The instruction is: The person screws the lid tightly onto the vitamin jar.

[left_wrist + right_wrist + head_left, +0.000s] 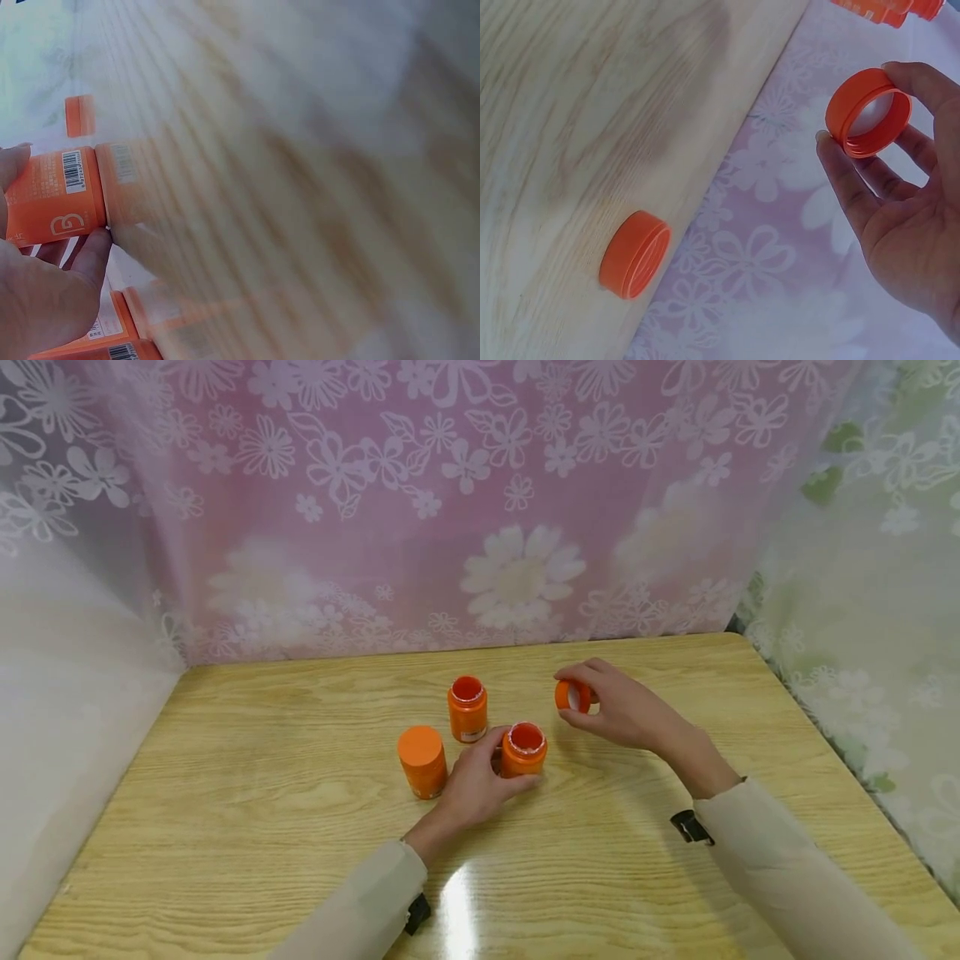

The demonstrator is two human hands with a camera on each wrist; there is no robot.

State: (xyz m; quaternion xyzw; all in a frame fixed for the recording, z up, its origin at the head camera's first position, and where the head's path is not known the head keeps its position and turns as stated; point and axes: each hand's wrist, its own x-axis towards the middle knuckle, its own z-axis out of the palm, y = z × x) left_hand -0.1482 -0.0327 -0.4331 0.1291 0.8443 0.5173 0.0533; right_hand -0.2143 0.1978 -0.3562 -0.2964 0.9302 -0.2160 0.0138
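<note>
My left hand (pixel 476 785) grips an orange jar (pixel 522 767) standing on the table, its mouth uncovered. The jar's barcode side shows in the left wrist view, with the thumb and fingers around it. My right hand (pixel 624 706) pinches an orange screw cap (pixel 847 105) by its rim, to the right of that jar and raised above the table. The cap's hollow, threaded inside shows in the right wrist view. Another orange cap (pixel 636 255) lies on the table, seen in the right wrist view.
Behind the left hand stands a second uncovered orange jar (pixel 468 718). Left of the hand is a third jar (pixel 422 760) with its cap on. The wooden table (pixel 262 827) ends at a pink floral curtain (pixel 375 527) at the back; pale cloth hangs at both sides.
</note>
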